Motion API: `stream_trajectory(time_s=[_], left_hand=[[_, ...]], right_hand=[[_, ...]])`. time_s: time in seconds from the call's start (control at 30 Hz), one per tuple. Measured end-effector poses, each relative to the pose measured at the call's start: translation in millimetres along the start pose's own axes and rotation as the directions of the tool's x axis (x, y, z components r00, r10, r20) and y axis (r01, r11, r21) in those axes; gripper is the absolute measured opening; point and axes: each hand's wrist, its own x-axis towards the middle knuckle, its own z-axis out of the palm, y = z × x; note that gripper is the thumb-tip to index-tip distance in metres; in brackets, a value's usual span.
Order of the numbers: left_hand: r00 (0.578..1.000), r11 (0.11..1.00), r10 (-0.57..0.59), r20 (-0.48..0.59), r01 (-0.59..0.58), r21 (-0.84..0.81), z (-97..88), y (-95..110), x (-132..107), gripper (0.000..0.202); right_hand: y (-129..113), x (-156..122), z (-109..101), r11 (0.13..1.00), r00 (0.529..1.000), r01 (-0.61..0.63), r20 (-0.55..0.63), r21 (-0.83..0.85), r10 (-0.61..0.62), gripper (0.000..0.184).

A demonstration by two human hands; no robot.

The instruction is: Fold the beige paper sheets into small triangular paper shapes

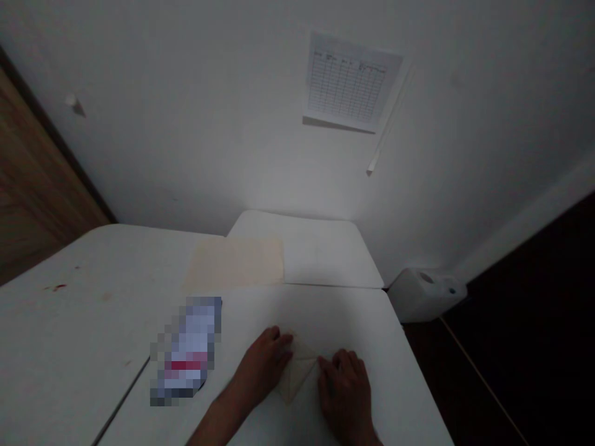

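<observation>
A small piece of folded paper, pale beige with creases and pointed corners, lies on the white table between my hands. My left hand grips its upper left side, fingers bent and thumb close to them. At the paper's right corner, the index finger and thumb of my right hand close on the edge, while the other fingers curl in. Part of the paper's left side is hidden under my left hand.
A blurred-out phone-like object lies left of my hands. Farther back, a flat beige sheet spans the joint between white tabletops. A white container stands beyond the right edge. A printed chart hangs on the wall.
</observation>
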Motion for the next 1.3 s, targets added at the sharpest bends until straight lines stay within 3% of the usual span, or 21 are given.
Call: stream_trajectory(time_s=[0.17, 0.33, 0.5, 0.77, 1.03, 1.3], left_hand=[[0.999, 1.0, 0.025, -0.03, -0.025, 0.0, 2.2, -0.9, -1.5, 0.03], [1.0, 0.999, 0.028, 0.001, -0.028, 0.024, 0.1, 1.3, 0.2, 0.035], [0.999, 0.999, 0.029, 0.022, -0.029, 0.039, -2.4, 2.7, 3.0, 0.039], [0.999, 1.0, 0.011, 0.048, -0.011, 0.014, -4.0, -4.0, 5.1, 0.041], [0.997, 0.997, 0.061, -0.052, -0.059, 0.042, -12.9, 1.9, -7.0, 0.035], [0.969, 0.997, 0.068, -0.237, -0.058, 0.048, -12.1, -13.3, -25.4, 0.023]], right_hand=[[0.2, 3.4, 1.8, 0.997, 0.998, 0.027, -0.055, 0.076, -0.023, 0.021], [-18.6, 25.1, 8.6, 0.979, 0.984, 0.124, 0.11, 0.161, -0.142, 0.017], [-29.0, 40.5, 17.2, 0.985, 0.968, 0.112, 0.21, 0.129, -0.137, 0.012], [-30.3, 46.3, 10.0, 0.994, 0.941, 0.101, 0.321, 0.036, -0.107, 0.034], [-34.2, 57.0, 1.6, 0.993, 0.909, 0.1, 0.401, 0.055, -0.114, 0.044], [-34.9, 62.9, 0.2, 0.993, 0.892, 0.101, 0.437, 0.061, -0.117, 0.047]])
